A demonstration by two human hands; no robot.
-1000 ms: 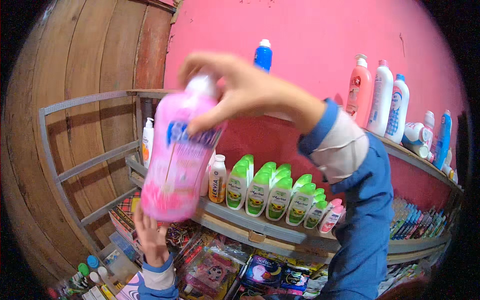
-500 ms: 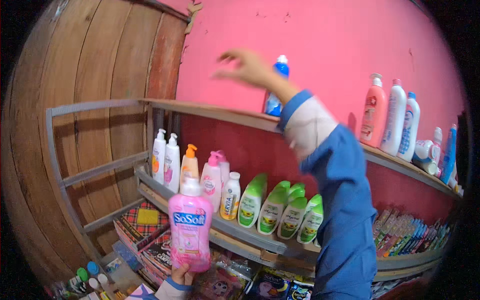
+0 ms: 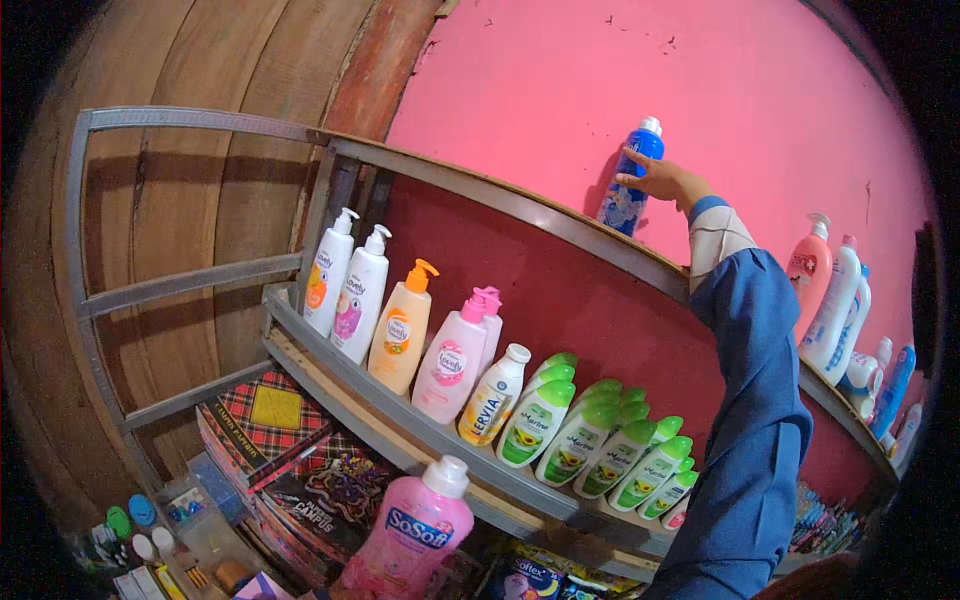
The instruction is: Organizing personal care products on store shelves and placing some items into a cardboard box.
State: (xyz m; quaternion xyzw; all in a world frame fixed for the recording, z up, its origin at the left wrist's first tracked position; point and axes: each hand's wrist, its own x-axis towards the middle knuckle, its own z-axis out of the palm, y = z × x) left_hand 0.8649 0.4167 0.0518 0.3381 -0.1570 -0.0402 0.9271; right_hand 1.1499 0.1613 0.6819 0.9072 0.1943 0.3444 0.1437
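Observation:
My right hand (image 3: 663,182) reaches up to a blue plastic bottle (image 3: 626,208) with a white cap, which stands on the upper shelf (image 3: 520,208) against the pink wall. Its fingers and thumb lie around the bottle's right side. At the lower edge a pink plastic bottle (image 3: 410,535) with a white cap is held up, tilted to the right. My left hand, low on that bottle, is almost wholly hidden by it and the picture's edge.
On the lower shelf stand white pump bottles (image 3: 358,290), an orange-topped pump bottle (image 3: 399,330), pink pump bottles (image 3: 448,365) and several green-capped bottles (image 3: 536,425). Boxes and books (image 3: 265,425) lie below. More bottles (image 3: 832,310) stand at the upper shelf's right.
My right hand has moved from the air left of the blue bottle onto it. The view has shifted and tilted, and the pink bottle now sits lower and leans right.

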